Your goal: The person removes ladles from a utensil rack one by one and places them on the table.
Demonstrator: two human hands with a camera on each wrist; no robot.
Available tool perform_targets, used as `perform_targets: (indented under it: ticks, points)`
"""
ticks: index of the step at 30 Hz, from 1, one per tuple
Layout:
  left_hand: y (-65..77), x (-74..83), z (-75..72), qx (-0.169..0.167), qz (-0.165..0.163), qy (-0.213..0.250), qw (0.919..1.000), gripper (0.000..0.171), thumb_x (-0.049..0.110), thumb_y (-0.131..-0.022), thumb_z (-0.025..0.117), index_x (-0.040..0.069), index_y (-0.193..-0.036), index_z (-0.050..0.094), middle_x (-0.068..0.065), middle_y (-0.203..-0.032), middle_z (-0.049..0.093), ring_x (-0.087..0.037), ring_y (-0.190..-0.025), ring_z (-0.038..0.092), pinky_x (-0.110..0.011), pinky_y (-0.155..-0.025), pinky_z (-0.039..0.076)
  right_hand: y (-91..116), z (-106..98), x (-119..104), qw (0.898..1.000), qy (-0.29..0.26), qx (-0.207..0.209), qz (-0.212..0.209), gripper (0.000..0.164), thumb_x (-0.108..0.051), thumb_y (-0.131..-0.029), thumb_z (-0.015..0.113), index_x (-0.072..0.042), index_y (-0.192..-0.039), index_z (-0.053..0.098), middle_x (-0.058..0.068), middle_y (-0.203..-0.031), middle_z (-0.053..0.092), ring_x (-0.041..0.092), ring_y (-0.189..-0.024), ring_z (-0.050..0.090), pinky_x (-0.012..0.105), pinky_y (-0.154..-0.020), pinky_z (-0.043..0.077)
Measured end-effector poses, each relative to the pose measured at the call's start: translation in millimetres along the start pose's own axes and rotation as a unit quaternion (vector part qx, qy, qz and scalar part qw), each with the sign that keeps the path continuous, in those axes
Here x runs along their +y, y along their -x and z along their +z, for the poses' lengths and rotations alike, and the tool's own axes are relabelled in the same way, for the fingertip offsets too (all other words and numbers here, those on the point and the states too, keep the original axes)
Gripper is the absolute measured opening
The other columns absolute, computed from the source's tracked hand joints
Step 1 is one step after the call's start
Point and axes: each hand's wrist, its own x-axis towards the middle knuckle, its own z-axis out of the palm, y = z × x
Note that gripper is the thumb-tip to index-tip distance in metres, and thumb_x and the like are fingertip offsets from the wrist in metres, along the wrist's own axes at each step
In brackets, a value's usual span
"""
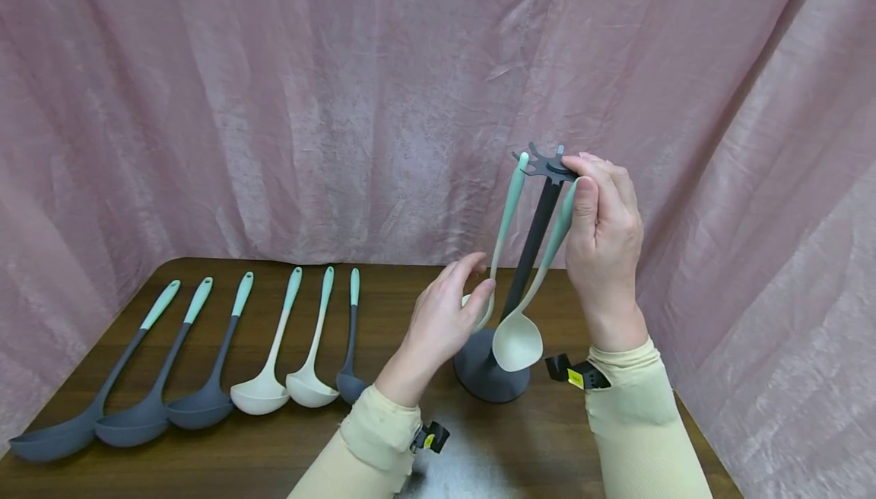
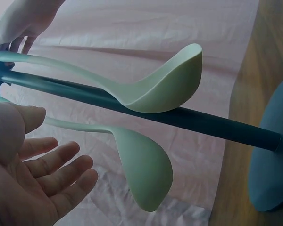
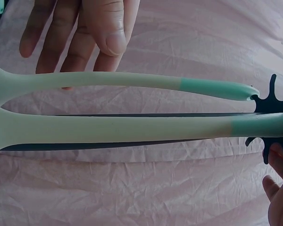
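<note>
A dark utensil stand (image 1: 536, 248) has a slotted top and a round base. On its front side hangs a cream ladle (image 1: 518, 343) with a mint handle. My right hand (image 1: 605, 233) pinches that handle's upper end against the slotted top, thumb in front. A second cream ladle (image 1: 509, 198) hangs on the stand's left side by its handle end. My left hand (image 1: 445, 313) is beside this second ladle, fingers loosely spread and thumb apart. In the left wrist view, my left hand (image 2: 33, 174) holds nothing, near the second ladle's bowl (image 2: 148, 172).
Left of the stand, several ladles lie in a row on the brown wooden table (image 1: 438, 446): dark grey ones (image 1: 198, 408), cream ones (image 1: 260, 394) and a small dark one (image 1: 351, 385). A pink curtain (image 1: 342, 103) closes off the back and sides.
</note>
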Motion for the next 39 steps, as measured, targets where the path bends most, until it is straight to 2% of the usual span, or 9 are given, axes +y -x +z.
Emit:
perform_targets:
  ticks: [7,14,31,39]
  points:
    - [0.0,-1.2,-0.5,-0.023,-0.01,0.011,0.9996,0.049,0.031,-0.114,0.063,0.011,-0.158,0.056,-0.006,-0.144,0.07,-0.031,-0.136,0.065,-0.057,-0.108,0.052,0.2,-0.2,-0.2,1.0,0.003,0.0,0.002,0.031,-0.022,-0.117,0.056,-0.008,-0.133,0.078,0.014,-0.131,0.072,0.026,-0.135,0.063,0.041,-0.117,0.046]
    - [0.0,-1.7,3.8,-0.045,-0.023,0.005,0.9987,0.05,0.033,-0.114,0.063,0.015,-0.16,0.055,-0.006,-0.152,0.067,-0.03,-0.141,0.062,-0.056,-0.113,0.049,0.0,-0.3,-0.6,1.0,0.003,0.0,0.004,0.031,-0.021,-0.117,0.055,-0.007,-0.132,0.079,0.014,-0.132,0.072,0.025,-0.135,0.063,0.041,-0.117,0.045]
    - [0.9,-0.6,5.4,-0.049,-0.01,0.013,0.9987,0.045,0.028,-0.114,0.064,0.013,-0.156,0.059,-0.009,-0.146,0.07,-0.031,-0.134,0.066,-0.057,-0.109,0.052,0.9,0.1,0.0,1.0,0.013,-0.004,0.01,0.033,-0.023,-0.118,0.053,-0.007,-0.134,0.078,0.017,-0.134,0.07,0.023,-0.136,0.062,0.042,-0.118,0.045]
    - [0.5,0.0,4.6,-0.04,0.001,0.009,0.9992,0.039,0.024,-0.113,0.066,0.013,-0.15,0.063,-0.008,-0.138,0.074,-0.03,-0.129,0.069,-0.055,-0.104,0.055,0.8,0.2,0.2,1.0,0.015,-0.007,0.011,0.034,-0.023,-0.118,0.053,-0.007,-0.135,0.077,0.018,-0.135,0.07,0.023,-0.136,0.062,0.042,-0.117,0.045]
